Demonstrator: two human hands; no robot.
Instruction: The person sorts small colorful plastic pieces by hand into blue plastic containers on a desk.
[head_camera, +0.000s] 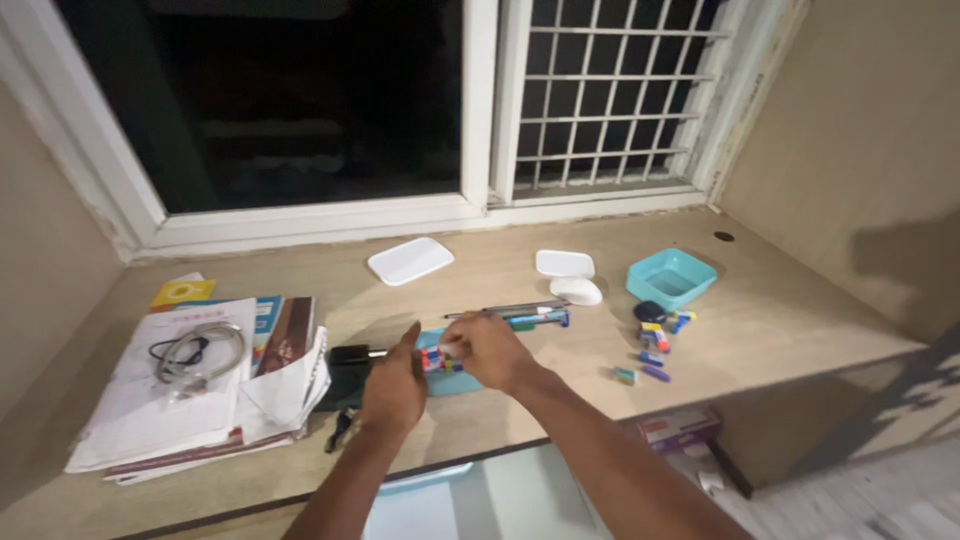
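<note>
My left hand (393, 385) and my right hand (487, 350) meet over a small teal tray (452, 384) near the front of a wooden desk (770, 320). Both pinch a short cluster of small colourful pieces (438, 360) between their fingertips, just above the tray. Several pens and markers (520, 315) lie in a row just beyond my right hand. A black object (348, 355) lies beside my left hand.
A pile of books and papers with a coiled cable (200, 385) is at the left. A white lid (410, 260), white containers (567, 275), a teal tub (670, 277) and scattered small coloured pieces (655, 345) lie farther back and right. The window is behind.
</note>
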